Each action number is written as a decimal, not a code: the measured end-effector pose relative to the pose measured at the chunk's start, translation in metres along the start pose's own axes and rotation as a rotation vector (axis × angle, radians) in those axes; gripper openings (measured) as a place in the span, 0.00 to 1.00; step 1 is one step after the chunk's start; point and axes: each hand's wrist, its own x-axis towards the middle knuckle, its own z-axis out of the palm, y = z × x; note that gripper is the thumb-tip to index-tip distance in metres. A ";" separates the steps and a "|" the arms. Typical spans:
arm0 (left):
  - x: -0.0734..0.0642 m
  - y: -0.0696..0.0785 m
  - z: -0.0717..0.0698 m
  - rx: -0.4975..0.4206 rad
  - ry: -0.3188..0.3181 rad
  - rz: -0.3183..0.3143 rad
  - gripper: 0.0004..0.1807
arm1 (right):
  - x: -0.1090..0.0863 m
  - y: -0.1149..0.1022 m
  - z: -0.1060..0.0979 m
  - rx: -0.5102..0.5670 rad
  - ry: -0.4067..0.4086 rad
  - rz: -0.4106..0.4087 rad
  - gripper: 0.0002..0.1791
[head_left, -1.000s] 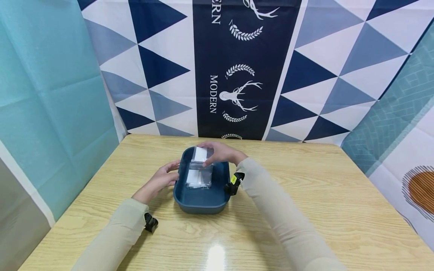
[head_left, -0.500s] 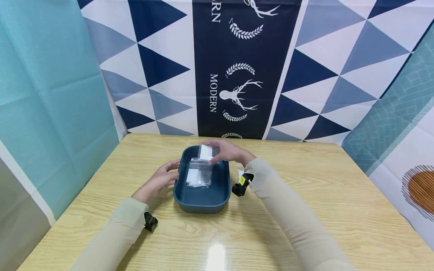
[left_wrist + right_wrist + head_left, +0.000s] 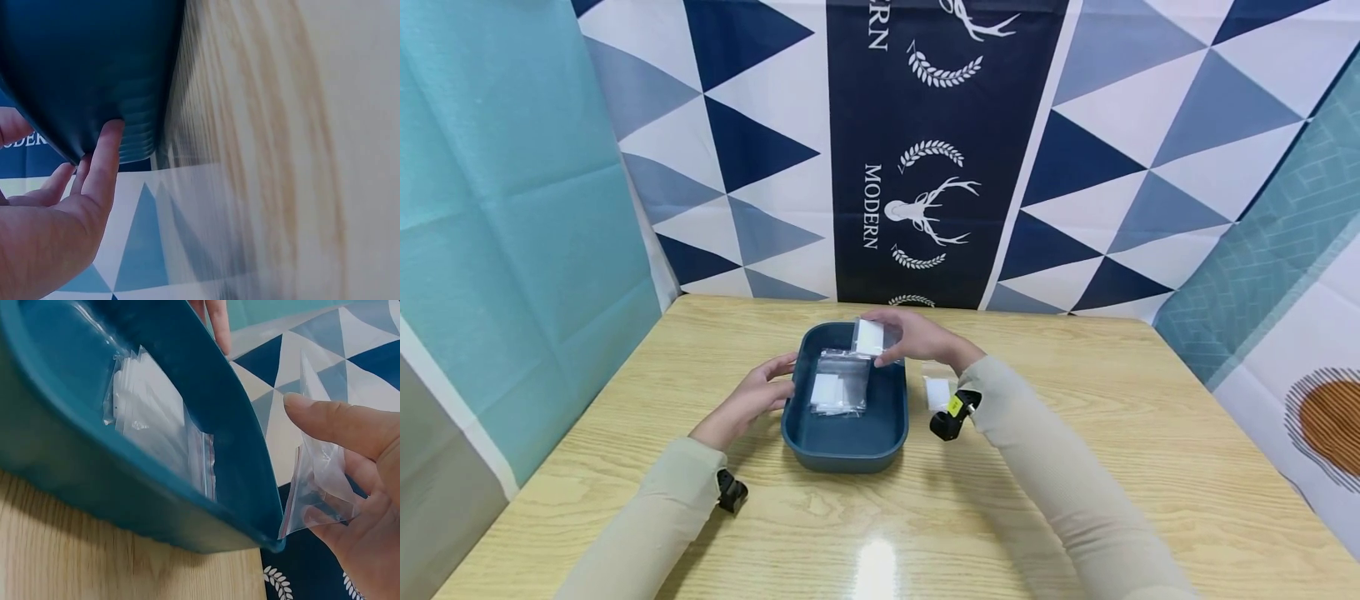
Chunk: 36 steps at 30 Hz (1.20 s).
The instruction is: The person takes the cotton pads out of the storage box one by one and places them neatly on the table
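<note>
A dark teal rectangular tub (image 3: 850, 442) stands on the wooden table. In it lies a stack of clear zip bags (image 3: 833, 390), each with something flat and white inside. My right hand (image 3: 921, 340) pinches one more such zip bag (image 3: 870, 337) between thumb and fingers, over the tub's back right rim. The right wrist view shows this held bag (image 3: 319, 481) outside the stack, its strip edge hanging down near the tub's corner. My left hand (image 3: 751, 402) touches the tub's left outer wall; its fingers (image 3: 103, 159) lie fairly straight against it.
One zip bag (image 3: 937, 393) with a white insert lies on the table (image 3: 1112, 417) right of the tub, partly behind the right wrist camera (image 3: 951, 421). Patterned cloth (image 3: 775, 167) hangs along the table's back edge.
My right hand has moved right with the zip bag, away from the stack toward the tub's right rim. The bag on the table has come into sight. The left hand stays put.
</note>
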 end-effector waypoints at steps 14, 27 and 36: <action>0.001 0.000 0.000 0.012 0.010 -0.003 0.36 | -0.026 0.017 -0.015 0.059 0.041 -0.016 0.42; 0.000 0.002 0.002 0.018 0.024 -0.018 0.35 | -0.048 0.031 -0.031 0.065 0.051 -0.013 0.42; -0.001 0.002 0.002 0.013 0.023 -0.019 0.35 | -0.062 0.033 -0.038 0.041 0.072 -0.017 0.43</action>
